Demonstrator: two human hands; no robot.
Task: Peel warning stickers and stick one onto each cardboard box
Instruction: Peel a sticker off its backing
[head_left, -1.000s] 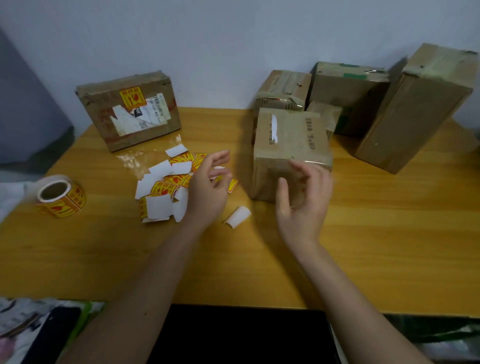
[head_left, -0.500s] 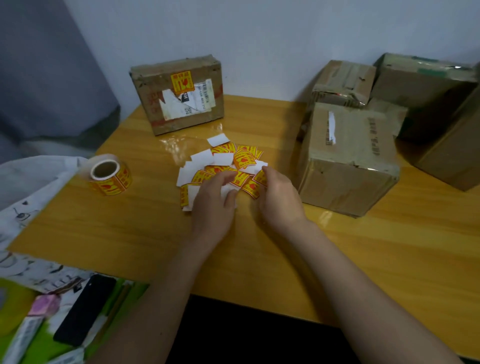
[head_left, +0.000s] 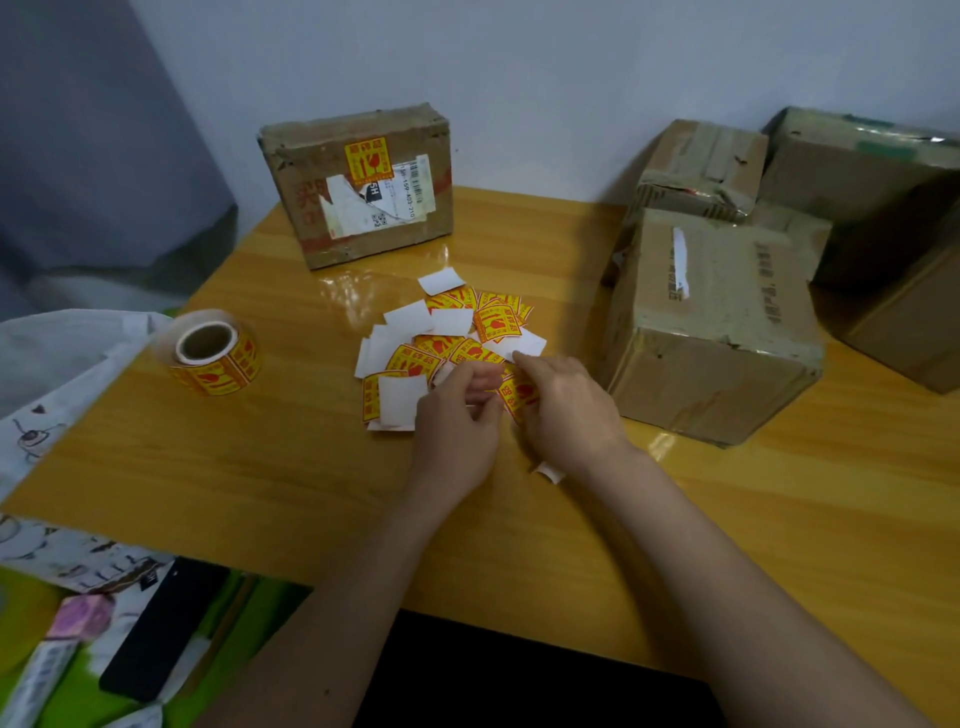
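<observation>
Hands meet at the frame's centre over the yellow wooden table (head_left: 260, 467): the left hand (head_left: 457, 421) and right hand (head_left: 566, 410) both pinch one yellow-and-red warning sticker (head_left: 517, 395) between their fingertips, at the lower edge of the scattered pile of cut stickers (head_left: 447, 338). Left of the pile lies the yellow sticker roll (head_left: 213, 353). Upper left stands a brown cardboard box already labelled (head_left: 358, 182); right of centre sits an unlabelled brown cardboard box (head_left: 711, 322).

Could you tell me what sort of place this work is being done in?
Probably a home packing desk: a wooden table against a plain wall, worn cardboard boxes, a sticker roll, and household clutter at its left edge.
</observation>
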